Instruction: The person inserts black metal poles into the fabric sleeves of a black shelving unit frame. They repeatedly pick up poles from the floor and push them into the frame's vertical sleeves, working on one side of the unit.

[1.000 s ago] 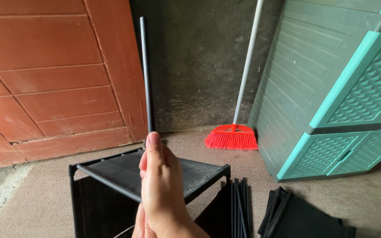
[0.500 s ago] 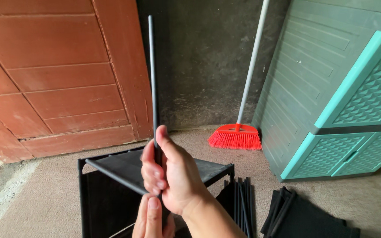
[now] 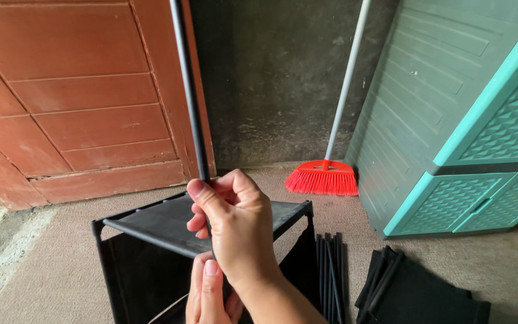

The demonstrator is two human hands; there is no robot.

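I hold a long thin black rod (image 3: 187,90) upright, slightly tilted, in front of me. My right hand (image 3: 238,231) is wrapped around its lower part, thumb across the front. Just below it, my left hand (image 3: 208,294) grips the same rod at the bottom edge of the view. The rod's lower end is hidden behind my hands. Under my hands stands a black frame shelf (image 3: 151,225) with a dark fabric top and sides.
A bundle of several black rods (image 3: 330,270) and folded black fabric panels (image 3: 421,294) lie on the floor to the right. A red broom (image 3: 323,178) leans on the dark wall. A teal plastic cabinet (image 3: 451,120) stands at right, a reddish door (image 3: 73,102) at left.
My right hand came in and closed around the rod above my left hand. The rod now reaches past the top of the view.
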